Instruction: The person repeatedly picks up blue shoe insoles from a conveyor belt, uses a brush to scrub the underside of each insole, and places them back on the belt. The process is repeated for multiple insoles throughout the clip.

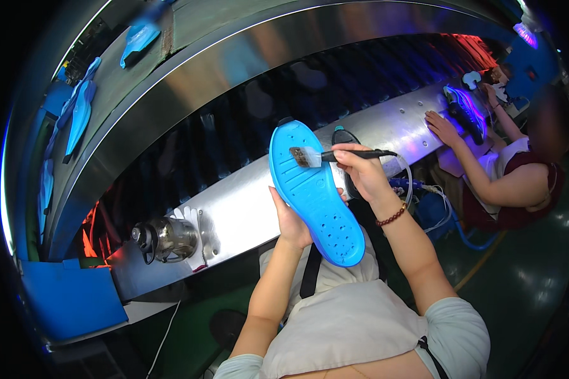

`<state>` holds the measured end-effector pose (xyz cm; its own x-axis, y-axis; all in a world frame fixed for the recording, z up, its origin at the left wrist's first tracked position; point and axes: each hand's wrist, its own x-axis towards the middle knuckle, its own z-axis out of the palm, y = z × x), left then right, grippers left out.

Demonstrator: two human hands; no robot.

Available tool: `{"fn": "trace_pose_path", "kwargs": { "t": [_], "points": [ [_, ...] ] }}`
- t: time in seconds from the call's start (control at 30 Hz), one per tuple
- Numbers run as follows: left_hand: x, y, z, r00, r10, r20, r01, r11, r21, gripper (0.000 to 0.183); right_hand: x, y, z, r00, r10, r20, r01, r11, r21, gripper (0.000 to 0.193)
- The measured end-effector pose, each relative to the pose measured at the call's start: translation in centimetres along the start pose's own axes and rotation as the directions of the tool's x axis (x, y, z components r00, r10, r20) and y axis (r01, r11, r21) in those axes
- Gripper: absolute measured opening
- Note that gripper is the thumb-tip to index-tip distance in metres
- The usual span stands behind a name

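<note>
A bright blue shoe sole (310,189) is tilted in front of me, its dotted and ribbed face up and a small black piece at its far end. My left hand (291,218) grips it from below along its left edge; some fingers are hidden behind it. In my right hand (362,167) is a glue brush (354,154) with a black handle, held like a pen. Its brown bristles touch the upper part of the sole. A thin clear tube (409,183) trails from the handle's end. Past my right hand lies a dark shoe piece (343,135), partly covered.
A metal work ledge (234,196) runs beneath, carrying a glass jug (174,239) and white gloves (196,221) at left. Beyond it, a belt (117,95) bears several blue soles. At right, a co-worker's hand (446,129) is near a dark shoe (466,115) under purple light.
</note>
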<state>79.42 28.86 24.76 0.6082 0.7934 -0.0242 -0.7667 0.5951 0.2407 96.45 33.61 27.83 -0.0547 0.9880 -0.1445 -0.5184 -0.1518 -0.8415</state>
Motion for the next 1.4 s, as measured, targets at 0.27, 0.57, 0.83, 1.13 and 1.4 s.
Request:
{"fn": "trace_pose_path", "kwargs": {
  "t": [0.27,0.57,0.83,1.13,1.4],
  "points": [
    [1.3,-1.1,0.7,0.869,0.241,-0.432,-0.121,0.951,0.286,0.094,-0.5,-0.4,5.0,0.787,-0.490,0.376,0.576,0.364,-0.732,0.016],
    [-1.1,3.8,0.4,0.886,0.326,-0.329,-0.188,0.902,0.388,0.091,-7.1,-2.5,1.8,0.794,0.122,0.595,0.462,0.515,-0.722,0.018],
    [-0.5,0.7,4.6,0.962,0.120,-0.246,-0.066,0.973,0.219,0.095,-2.1,-4.6,4.6,0.870,-0.281,0.405,0.470,0.720,-0.510,0.016],
    [-0.8,2.3,3.1,0.994,0.102,-0.031,-0.087,0.943,0.323,0.089,-3.5,-5.6,3.8,0.928,0.038,0.372,0.139,0.889,-0.437,0.016],
    [0.1,2.5,4.7,0.855,0.460,-0.241,-0.330,0.840,0.431,0.093,-4.1,-5.8,3.7,0.892,-0.036,0.451,0.255,0.864,-0.435,0.021]
  ]
}}
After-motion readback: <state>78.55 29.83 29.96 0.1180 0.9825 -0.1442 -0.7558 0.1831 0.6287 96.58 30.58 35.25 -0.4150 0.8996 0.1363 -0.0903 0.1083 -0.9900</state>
